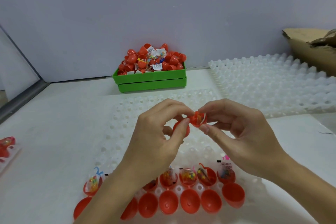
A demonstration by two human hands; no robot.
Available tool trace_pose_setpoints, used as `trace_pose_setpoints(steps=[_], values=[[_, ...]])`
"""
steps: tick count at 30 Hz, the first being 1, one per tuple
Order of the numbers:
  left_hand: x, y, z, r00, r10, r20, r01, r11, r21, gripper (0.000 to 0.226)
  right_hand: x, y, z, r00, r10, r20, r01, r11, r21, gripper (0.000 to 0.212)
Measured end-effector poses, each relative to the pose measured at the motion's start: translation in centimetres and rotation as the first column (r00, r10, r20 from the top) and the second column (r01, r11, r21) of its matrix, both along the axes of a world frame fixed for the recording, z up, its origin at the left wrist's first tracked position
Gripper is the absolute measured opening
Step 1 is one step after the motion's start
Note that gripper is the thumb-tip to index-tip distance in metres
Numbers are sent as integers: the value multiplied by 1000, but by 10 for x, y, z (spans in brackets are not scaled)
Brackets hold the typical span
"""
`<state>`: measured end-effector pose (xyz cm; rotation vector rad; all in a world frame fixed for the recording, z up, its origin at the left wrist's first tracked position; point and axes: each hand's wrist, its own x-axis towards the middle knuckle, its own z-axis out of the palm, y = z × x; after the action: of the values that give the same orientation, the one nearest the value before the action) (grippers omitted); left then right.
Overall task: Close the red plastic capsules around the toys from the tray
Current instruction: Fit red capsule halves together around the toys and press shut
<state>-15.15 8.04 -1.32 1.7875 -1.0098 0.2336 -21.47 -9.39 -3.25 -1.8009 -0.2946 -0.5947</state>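
Row of open red capsules in white tray, toys inside; above, left hand and right hand each pinching one half of a capsule, whose protruding toy wrapper could jam the closure.

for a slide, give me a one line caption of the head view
Both hands, left hand and right hand, hold an open red capsule above the white tray of open capsules.

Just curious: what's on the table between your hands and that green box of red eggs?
In the head view, only the near white dimpled tray, its cups empty there, then bare table before the green box.
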Motion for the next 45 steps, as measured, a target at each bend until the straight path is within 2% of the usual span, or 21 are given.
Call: trace_pose_setpoints(steps=[4, 7, 10, 12, 20, 24, 29, 32, 34, 38, 42, 45], values=[[2, 1, -1, 995, 79, 63, -78, 997, -6, 17, 1, 0, -2, 1000, -15, -18, 15, 1000, -18, 21], [5, 2, 1, 977, 121, 173, -124, 992, 8, 15, 1, -1, -2, 999, -28, -17, 28, 999, -29, 22], [8, 3, -1, 957, 116, 264, -130, 991, 36, 11, 1, 0, -3, 1000, -15, -18, 15, 1000, -24, 24], [8, 3, -2, 959, 105, 264, -121, 992, 42, 11, 1, 1, -4, 1000, -10, -18, 10, 1000, -16, 27], [1, -1, -1, 992, 78, 101, -78, 997, 4, 12, 0, 6, -9, 999, 29, -19, -28, 999, 30, 39], [-3, -1, 0, 998, 47, -43, -48, 999, -21, 30, 0, 5, -7, 1000, 26, 0, -26, 999, 22, 42], [-4, -1, 2, 998, 50, -40, -49, 999, 15, 50, 0, 3, -6, 1000, 8, 6, -8, 999, 42, 39], [2, 5, 3, 994, 50, -95, -39, 993, 115, 60, 1, 2, -6, 1000, 5, 5, -5, 998, 69, 41], [7, 8, 3, 980, 41, -196, -8, 986, 165, 56, 2, 1, -6, 1000, 7, 3, -7, 996, 86, 40], [11, 9, 2, 937, 2, -351, 14, 999, 44, 38, 2, 0, -4, 999, -30, 11, 29, 995, 91, 37], [13, 10, 3, 926, -47, -376, 32, 998, -45, 36, 3, -4, -5, 998, -60, 37, 60, 998, 5, 36], [12, 9, 3, 931, -44, -362, 26, 998, -55, 34, 3, -6, -5, 997, -53, 59, 57, 996, -67, 33]])
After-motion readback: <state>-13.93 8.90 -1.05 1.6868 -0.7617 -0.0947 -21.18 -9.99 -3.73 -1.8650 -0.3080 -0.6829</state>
